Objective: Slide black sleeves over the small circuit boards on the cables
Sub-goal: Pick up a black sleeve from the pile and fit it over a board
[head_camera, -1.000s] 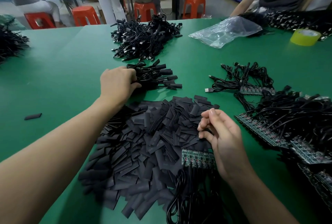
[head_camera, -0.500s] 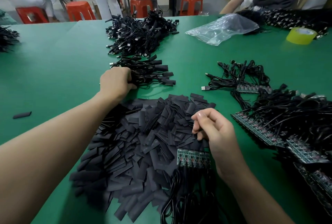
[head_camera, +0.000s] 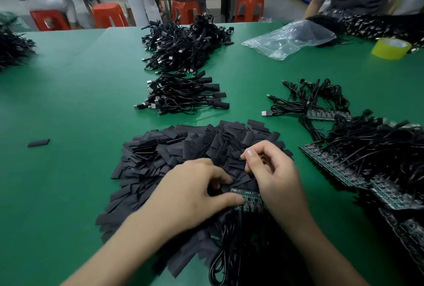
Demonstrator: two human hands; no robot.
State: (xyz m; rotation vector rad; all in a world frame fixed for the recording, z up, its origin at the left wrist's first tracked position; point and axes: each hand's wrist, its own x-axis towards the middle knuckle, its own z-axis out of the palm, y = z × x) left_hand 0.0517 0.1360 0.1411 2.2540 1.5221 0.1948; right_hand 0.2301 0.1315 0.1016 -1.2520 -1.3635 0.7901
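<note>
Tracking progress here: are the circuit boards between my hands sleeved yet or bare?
Bare: the green circuit boards lie uncovered on the sleeve pile, the left hand pinching their end, the right hand beside.

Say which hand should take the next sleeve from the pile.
Right, probably. The right hand is curled over the sleeve pile just beyond the circuit board strip, while the left hand appears to pinch that strip's end.

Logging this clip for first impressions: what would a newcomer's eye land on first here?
The big pile of black sleeves at the centre of the green table, with the left hand and right hand meeting over a strip of circuit boards at its near edge. Next, the heaps of black cables: sleeved bundles beyond the pile, bare-board cables to the right.
</note>
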